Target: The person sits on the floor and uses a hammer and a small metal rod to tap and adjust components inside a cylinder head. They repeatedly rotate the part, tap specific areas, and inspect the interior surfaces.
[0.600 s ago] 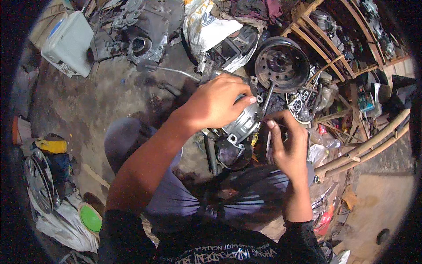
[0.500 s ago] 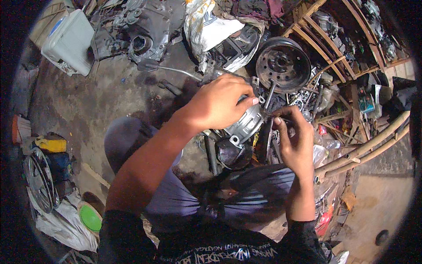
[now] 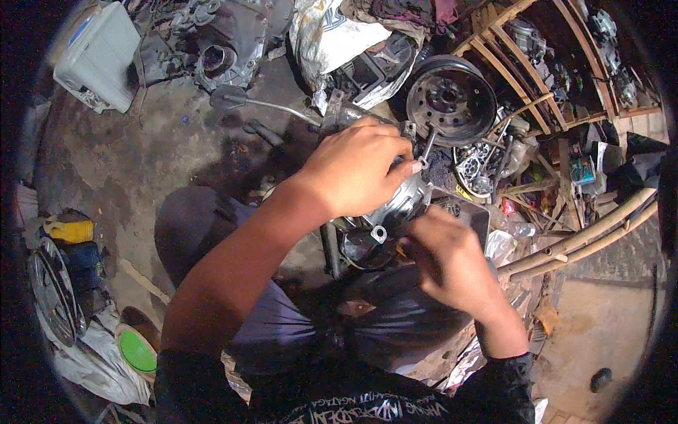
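A grey metal engine casing with bolt lugs stands in front of me, between my knees. My left hand lies over its upper left side, fingers wrapped around it and thumb along its top edge. Close to the casing's lower right, my right hand is closed, knuckles up. A small orange-yellow bit shows beside its fingers, but what they hold is hidden. Below the casing sits a dark rounded part.
Beyond the casing stands a black wheel rim, with a white sack to its left. Bamboo poles and a wooden rack lie right. A pale plastic box and engine parts are at the far left.
My right hand has moved down and slightly left, from a pinch near the casing's right end to a closed fist. The left hand keeps its hold. A metal tray on the right is now uncovered.
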`<control>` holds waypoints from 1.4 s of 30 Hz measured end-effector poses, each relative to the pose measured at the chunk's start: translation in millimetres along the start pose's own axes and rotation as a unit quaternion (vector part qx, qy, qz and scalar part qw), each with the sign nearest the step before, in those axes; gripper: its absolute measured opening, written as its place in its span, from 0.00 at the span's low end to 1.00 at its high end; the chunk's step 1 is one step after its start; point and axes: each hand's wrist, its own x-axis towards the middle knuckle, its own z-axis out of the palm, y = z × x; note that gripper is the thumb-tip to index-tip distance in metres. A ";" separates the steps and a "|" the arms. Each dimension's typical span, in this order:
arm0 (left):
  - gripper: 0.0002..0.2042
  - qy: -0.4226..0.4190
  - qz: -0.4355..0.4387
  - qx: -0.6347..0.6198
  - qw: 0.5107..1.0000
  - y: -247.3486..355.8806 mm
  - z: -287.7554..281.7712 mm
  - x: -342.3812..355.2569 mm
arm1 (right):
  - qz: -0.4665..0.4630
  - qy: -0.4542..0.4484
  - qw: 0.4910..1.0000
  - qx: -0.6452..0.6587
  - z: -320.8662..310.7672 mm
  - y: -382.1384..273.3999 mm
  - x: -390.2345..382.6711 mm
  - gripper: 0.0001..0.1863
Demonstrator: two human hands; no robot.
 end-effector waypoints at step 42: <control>0.14 -0.002 0.021 -0.002 1.000 -3.4 1.7 0.1 | 0.090 0.172 0.980 -0.031 -26.1 34.6 1.9 0.08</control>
